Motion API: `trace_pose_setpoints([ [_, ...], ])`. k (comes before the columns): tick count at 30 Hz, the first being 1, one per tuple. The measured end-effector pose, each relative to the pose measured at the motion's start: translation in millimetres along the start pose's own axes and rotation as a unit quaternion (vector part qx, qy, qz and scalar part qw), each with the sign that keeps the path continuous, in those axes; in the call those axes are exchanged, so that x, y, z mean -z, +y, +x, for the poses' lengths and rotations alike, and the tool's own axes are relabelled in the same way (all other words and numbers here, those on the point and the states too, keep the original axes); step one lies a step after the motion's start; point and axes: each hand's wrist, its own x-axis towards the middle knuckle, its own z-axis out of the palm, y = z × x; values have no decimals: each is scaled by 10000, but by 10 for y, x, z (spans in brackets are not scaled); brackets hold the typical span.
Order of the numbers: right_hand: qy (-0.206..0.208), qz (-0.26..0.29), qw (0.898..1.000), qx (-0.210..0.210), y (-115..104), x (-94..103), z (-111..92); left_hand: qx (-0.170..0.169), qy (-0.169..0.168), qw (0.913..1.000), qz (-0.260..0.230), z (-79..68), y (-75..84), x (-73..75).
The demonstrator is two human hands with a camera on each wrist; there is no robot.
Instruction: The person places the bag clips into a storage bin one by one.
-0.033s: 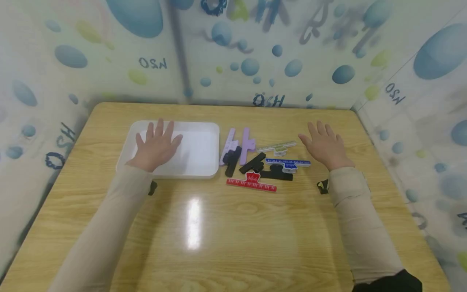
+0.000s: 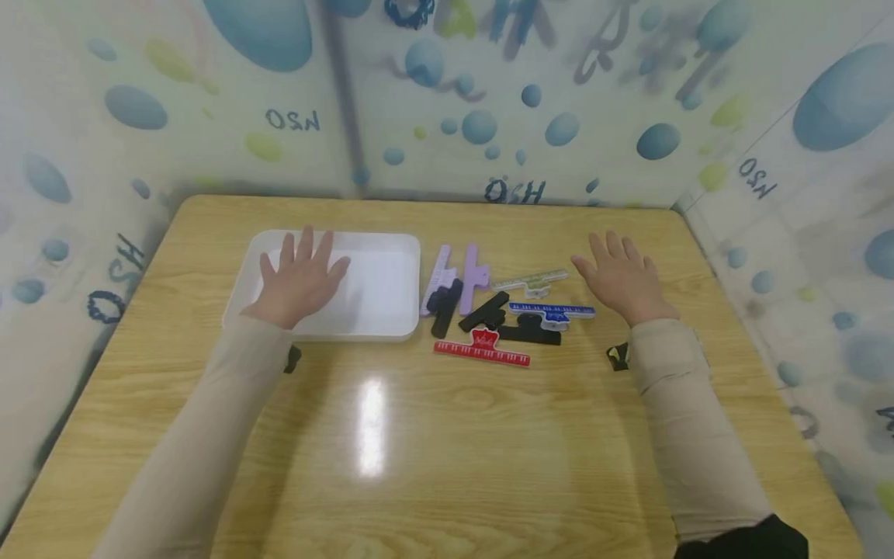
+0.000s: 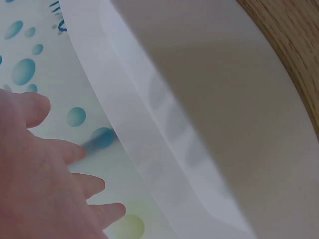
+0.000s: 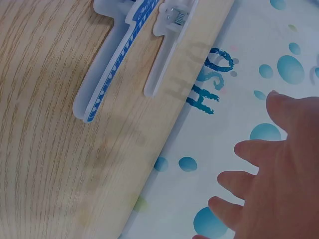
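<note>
My left hand (image 2: 296, 283) hovers over the left part of a white tray (image 2: 380, 287), its fingers spread and holding nothing. My right hand (image 2: 625, 283) is held over the table's right side, fingers apart and nothing in it. Nearest to it are a blue clip (image 2: 576, 312) with a ruler-like edge and a clear yellow-green clip (image 2: 513, 283). Left of those lie a purple clip (image 2: 468, 291), a paler purple clip (image 2: 438, 272) and black clips (image 2: 443, 318). A red clip (image 2: 482, 353) lies closest to me. In the left wrist view the tray wall (image 3: 134, 129) stands beyond the fingertips.
The wooden table (image 2: 461, 466) meets a bubble-patterned wall (image 2: 447, 155) at the back. More patterned wall (image 2: 838, 256) runs along the right. A small dark object (image 2: 618, 357) shows beside the right cuff, another (image 2: 292, 359) beside the left.
</note>
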Motion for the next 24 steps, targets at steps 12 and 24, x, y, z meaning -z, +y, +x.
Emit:
trace_pose_setpoints([
  [12, 230, 397, 9989, -3, 3, 15, -59, 394, 627, 9970, -219, -110, -260, 89],
  [24, 254, 2181, 9746, -441, 78, -251, -186, 1167, 896, 9642, -2206, -247, -947, -172],
])
